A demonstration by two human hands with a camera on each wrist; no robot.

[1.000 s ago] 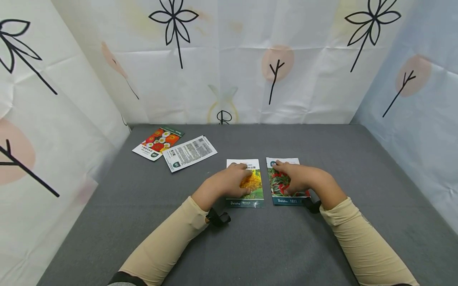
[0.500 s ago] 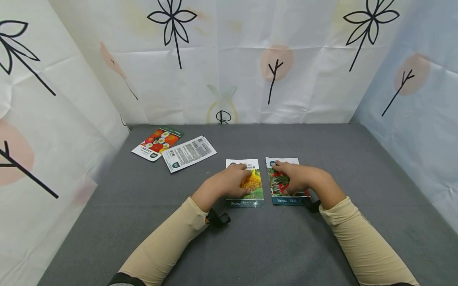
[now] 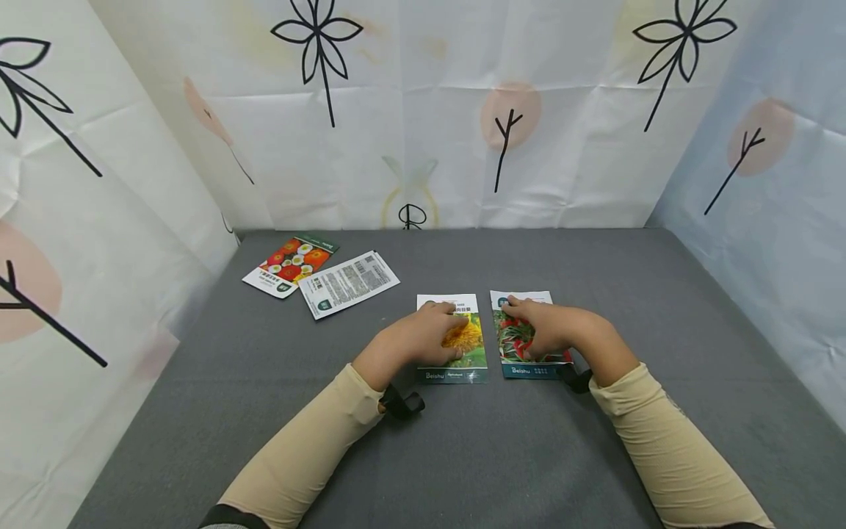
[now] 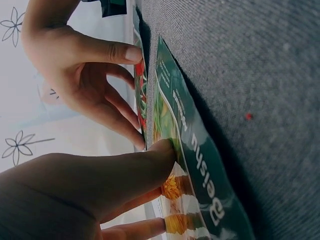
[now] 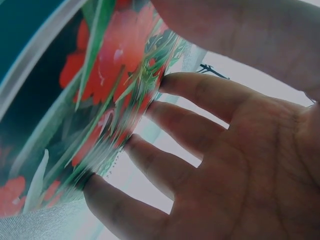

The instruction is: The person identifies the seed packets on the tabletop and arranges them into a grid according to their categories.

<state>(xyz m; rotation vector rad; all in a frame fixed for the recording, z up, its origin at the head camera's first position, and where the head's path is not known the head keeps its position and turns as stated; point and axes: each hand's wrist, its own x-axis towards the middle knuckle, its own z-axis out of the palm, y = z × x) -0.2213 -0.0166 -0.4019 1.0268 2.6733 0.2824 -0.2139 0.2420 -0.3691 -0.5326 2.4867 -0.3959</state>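
Nothing visibly shifted over the last second: hands and packets keep their places, so the work looks paused. Left hand (image 3: 432,334), fingers apart, thumb and fingertips touching yellow-flower packet (image 3: 471,339), mid-tabletop (image 3: 463,455). Right hand (image 3: 548,328), fingers spread, tips on red-flower packet (image 3: 509,342), just beside it toward the right edge. Firm pressure or mere resting: hard to tell. Near far-left corner, text-side packet (image 3: 350,284) overlaps orange-flower packet (image 3: 291,266).
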